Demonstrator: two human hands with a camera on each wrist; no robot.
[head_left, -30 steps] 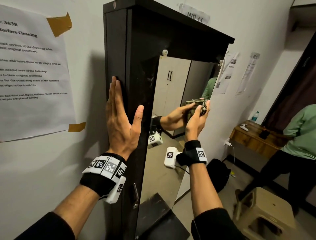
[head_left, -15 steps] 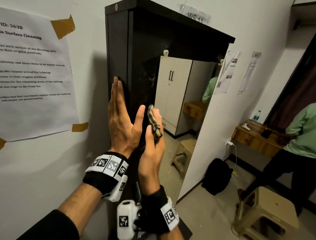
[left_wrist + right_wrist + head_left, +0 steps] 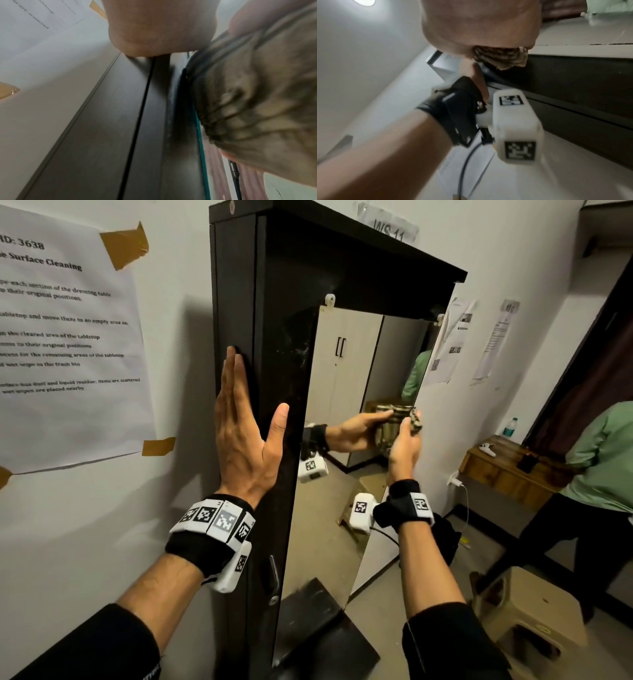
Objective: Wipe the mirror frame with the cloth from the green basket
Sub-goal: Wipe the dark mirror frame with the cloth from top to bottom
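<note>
The mirror frame (image 3: 281, 337) is a tall dark wooden cabinet with the glass (image 3: 342, 378) set in its front. My left hand (image 3: 246, 422) lies flat on the frame's left side, fingers straight, thumb spread onto the front; its palm (image 3: 159, 27) fills the top of the left wrist view. My right hand (image 3: 406, 440) grips a crumpled brown patterned cloth (image 3: 416, 419) against the right edge of the glass, and both are reflected there. The cloth (image 3: 500, 56) bulges from under the palm (image 3: 479, 23). It also appears blurred, as the cloth (image 3: 257, 94), beside the glass edge.
A taped paper sheet (image 3: 68, 337) hangs on the wall left of the frame. On the right stand a person in a green shirt (image 3: 603, 457), a wooden table (image 3: 507, 470) with a water bottle (image 3: 510, 426), a beige stool (image 3: 534, 621) and a black bag (image 3: 445, 539).
Within the last second my right hand carried the cloth from the glass's right edge to the left edge by my left thumb and back. The left hand has stayed flat.
</note>
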